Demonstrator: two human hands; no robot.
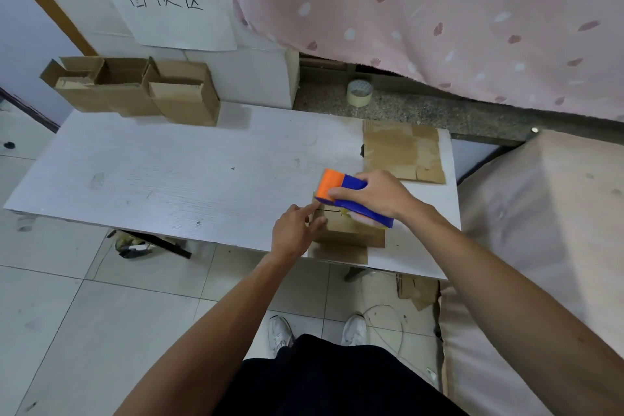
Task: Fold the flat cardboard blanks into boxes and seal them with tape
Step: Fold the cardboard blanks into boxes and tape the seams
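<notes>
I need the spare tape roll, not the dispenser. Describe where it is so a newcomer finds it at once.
Look past the white table to the speckled stone ledge under the pink cloth. The tape roll sits alone near its left end, pale and round, unlike the brown boxes further left.

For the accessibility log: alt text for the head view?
A person's right hand holds a blue-and-orange tape dispenser on a cardboard box at the near edge of the white table, while the left hand touches the box. Open folded boxes stand far left.
</notes>
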